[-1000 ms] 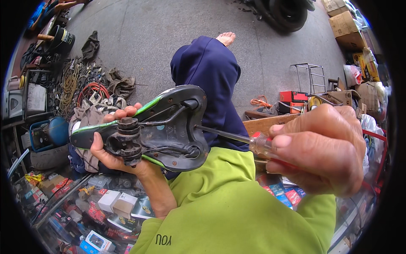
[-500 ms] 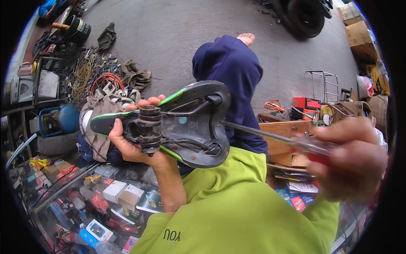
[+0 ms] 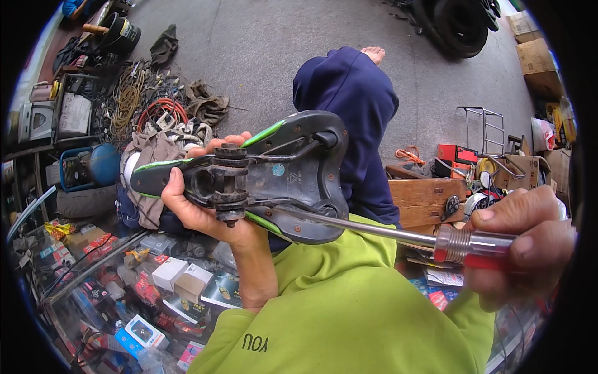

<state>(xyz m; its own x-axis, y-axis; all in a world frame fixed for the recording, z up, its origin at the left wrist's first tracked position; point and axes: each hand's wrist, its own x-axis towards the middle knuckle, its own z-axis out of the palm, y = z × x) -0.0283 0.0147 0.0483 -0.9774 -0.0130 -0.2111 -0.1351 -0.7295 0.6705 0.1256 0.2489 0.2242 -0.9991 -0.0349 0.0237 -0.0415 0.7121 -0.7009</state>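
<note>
Upside down in front of me is a black bicycle saddle [image 3: 277, 187] with green edging. Its metal rails and seat clamp [image 3: 225, 184] face up. My left hand [image 3: 199, 206] is wrapped round the narrow nose, thumb on the near side and fingertips showing past the far edge. In my right hand [image 3: 529, 243] is a screwdriver [image 3: 398, 234] with a clear and red handle and a long metal shaft. The shaft lies across the saddle's wide rear part, its tip close to the near rail; whether it touches the rail I cannot tell.
A glass case [image 3: 149, 299] full of small boxes stands at lower left. Cables and a red hose [image 3: 163, 115] are heaped on the floor at left. A wooden box [image 3: 427, 201] and a wire rack [image 3: 486, 128] stand at right, tyres [image 3: 458, 28] at the far right.
The screwdriver tip has moved from the saddle's rear edge inward to beside the near rail. My right hand has come slightly lower and is no longer blurred. The left hand keeps its grip.
</note>
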